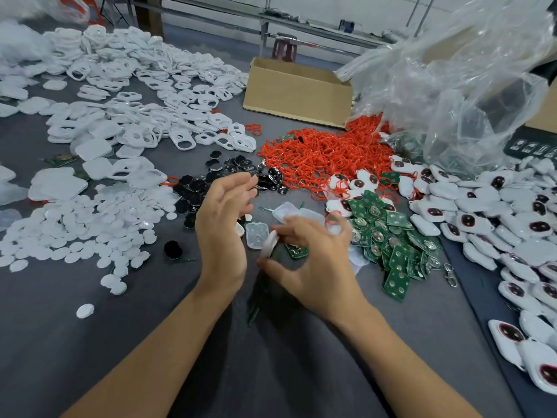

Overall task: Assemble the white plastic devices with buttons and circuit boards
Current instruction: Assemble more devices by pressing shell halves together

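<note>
The right hand [313,260] has its grip clamped on a thin white plastic shell [269,244], pinched edge-on between the thumb and curled fingers just above the grey bench [144,333]. The fingers are blurred, so finer detail of the hold cannot be told. The left hand [223,218] hovers just beside it, palm turned toward the right hand, its grip apart, with the fingers relaxed and holding nothing.

Between the two hands a square white plastic tray-like shell [256,235] lies flat on the bench, hollow side up. A single green circuit board [297,251] lies near it, partly under the right hand's fingers.

Around the hands lie the parts:
- a heap of green circuit boards [391,245] to the right
- a spread of finished white plastic devices with dark buttons [497,212] beyond that heap
- a tangle of red rubber rings [325,152] ahead
- black round discs [211,179] beside the left hand
- small white round buttons [75,230] at left
- white plastic frames with openings [150,86] farther back

A brown cardboard box [298,92] and a crumpled clear plastic bag [452,86] stand at the far side.
</note>
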A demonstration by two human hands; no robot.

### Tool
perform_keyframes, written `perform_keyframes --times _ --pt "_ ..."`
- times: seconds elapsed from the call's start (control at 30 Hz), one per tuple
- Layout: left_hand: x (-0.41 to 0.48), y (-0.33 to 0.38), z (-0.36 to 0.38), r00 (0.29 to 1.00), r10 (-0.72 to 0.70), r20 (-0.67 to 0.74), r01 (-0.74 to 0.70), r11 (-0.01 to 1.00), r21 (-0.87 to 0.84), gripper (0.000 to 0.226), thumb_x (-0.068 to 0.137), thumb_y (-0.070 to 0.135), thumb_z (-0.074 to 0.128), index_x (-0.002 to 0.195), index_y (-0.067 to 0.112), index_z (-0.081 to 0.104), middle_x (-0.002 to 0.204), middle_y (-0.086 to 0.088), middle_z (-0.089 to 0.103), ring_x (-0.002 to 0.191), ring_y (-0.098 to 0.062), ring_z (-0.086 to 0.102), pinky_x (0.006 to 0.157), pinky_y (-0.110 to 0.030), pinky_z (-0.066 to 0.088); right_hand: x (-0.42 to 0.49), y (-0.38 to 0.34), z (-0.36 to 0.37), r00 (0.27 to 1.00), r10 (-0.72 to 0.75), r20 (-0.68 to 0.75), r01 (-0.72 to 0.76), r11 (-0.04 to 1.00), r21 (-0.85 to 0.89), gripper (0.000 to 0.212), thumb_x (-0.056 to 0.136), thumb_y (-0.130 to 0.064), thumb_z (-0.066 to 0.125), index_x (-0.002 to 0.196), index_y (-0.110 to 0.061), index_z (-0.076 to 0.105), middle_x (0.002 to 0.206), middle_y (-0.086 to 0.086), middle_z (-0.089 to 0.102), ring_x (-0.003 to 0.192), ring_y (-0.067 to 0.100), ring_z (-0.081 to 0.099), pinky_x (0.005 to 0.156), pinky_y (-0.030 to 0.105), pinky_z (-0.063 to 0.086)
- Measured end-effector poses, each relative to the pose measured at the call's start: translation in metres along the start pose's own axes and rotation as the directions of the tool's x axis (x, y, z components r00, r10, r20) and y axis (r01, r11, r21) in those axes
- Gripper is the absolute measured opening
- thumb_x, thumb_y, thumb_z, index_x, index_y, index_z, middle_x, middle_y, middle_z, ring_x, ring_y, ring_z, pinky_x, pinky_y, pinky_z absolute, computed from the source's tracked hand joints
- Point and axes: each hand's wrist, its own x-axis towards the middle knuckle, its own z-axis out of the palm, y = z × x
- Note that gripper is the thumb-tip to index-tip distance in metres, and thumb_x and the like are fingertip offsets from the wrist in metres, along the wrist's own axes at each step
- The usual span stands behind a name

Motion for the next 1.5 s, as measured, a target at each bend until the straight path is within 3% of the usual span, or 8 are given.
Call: perform_keyframes --times 0.1,0.2,0.27,0.37,0.7,1.2,1.37,1.5 --pt "0.0 0.001 -0.001 1.0 -0.015 -0.009 0.014 1.0 -0.015 0.023 0.081 0.019 0.05 0.098 0.017 0.066 0.108 -0.004 0.071 0.105 -0.019 0.066 0.088 -0.034 0.051 -0.002 -0.002 0.003 0.998 -0.001 -0.068 -0.001 1.0 -0.029 0.038 0.062 -0.039 0.079 0.09 -0.016 0.068 0.089 -0.013 0.068 0.093 0.003 0.064 0.107 0.042 0.023" --pt "0.002 -0.002 0.001 0.998 -0.06 0.018 0.06 0.998 -0.013 0.017 0.084 0.012 0.054 0.093 0.016 0.068 0.101 -0.005 0.074 0.097 -0.021 0.068 0.08 -0.03 0.052 0.007 -0.006 -0.002 0.978 0.181 -0.103 -0.137 0.933 0.333 0.029 0.07 -0.027 0.08 0.092 -0.021 0.063 0.08 -0.017 0.066 0.078 -0.005 0.062 0.085 0.021 0.045" --pt "0.004 -0.004 0.0 0.994 -0.107 0.03 0.108 0.994 -0.017 0.019 0.089 0.005 0.051 0.093 0.013 0.068 0.096 -0.007 0.074 0.088 -0.019 0.069 0.073 -0.025 0.052 0.011 -0.005 -0.006 0.946 0.317 -0.071 -0.235 0.818 0.524 0.024 0.076 -0.017 0.078 0.092 -0.022 0.061 0.077 -0.017 0.065 0.066 0.007 0.066 0.063 0.02 0.052" --pt "0.005 -0.005 -0.002 0.988 -0.154 0.032 0.155 0.987 -0.033 0.024 0.091 0.002 0.045 0.093 0.01 0.067 0.093 -0.009 0.075 0.078 -0.018 0.068 0.066 -0.022 0.053 0.014 0.001 -0.011 0.921 0.387 0.04 -0.314 0.679 0.664 0.023 0.081 -0.006 0.072 0.098 -0.012 0.058 0.077 -0.009 0.063 0.056 0.017 0.064 0.05 0.027 0.053" --pt "0.003 -0.003 -0.001 0.979 -0.198 0.044 0.2 0.979 -0.041 0.022 0.092 0.005 0.045 0.092 0.01 0.066 0.09 -0.009 0.074 0.071 -0.018 0.066 0.063 -0.027 0.053 0.013 0.01 -0.011 0.852 0.367 0.374 -0.502 0.365 0.784 0.032 0.091 0.016 0.041 0.118 0.004 0.053 0.097 0.013 0.066 0.082 0.019 0.068 0.072 0.027 0.056" --pt "0.001 -0.002 -0.001 0.974 -0.206 0.09 0.208 0.978 -0.005 0.02 0.092 0.007 0.048 0.092 0.011 0.067 0.088 -0.01 0.074 0.07 -0.019 0.065 0.064 -0.027 0.051 0.012 0.012 -0.016 0.844 0.392 0.365 -0.517 0.413 0.75 0.04 0.082 0.022 0.043 0.087 -0.011 0.066 0.065 0.006 0.069 0.055 0.016 0.064 0.046 0.019 0.046" --pt "-0.005 -0.004 0.002 0.935 -0.197 0.295 0.154 0.974 0.164 0.024 0.084 -0.002 0.061 0.098 0.013 0.073 0.093 -0.005 0.075 0.083 -0.015 0.068 0.075 -0.025 0.053 0.012 0.015 -0.013 0.875 0.336 0.349 -0.483 0.544 0.687 0.032 0.089 0.014 0.049 0.107 -0.011 0.058 0.07 0.002 0.069 0.058 0.01 0.063 0.052 0.019 0.048" --pt "-0.005 -0.008 0.002 0.936 -0.195 0.293 0.111 0.954 0.278 0.026 0.083 -0.004 0.066 0.1 0.014 0.074 0.089 -0.008 0.075 0.083 -0.019 0.069 0.08 -0.026 0.055 0.011 0.019 -0.015 0.912 0.348 0.218 -0.406 0.681 0.609 0.023 0.09 -0.001 0.058 0.108 -0.015 0.055 0.066 0.002 0.064 0.059 0.016 0.057 0.057 0.033 0.043"
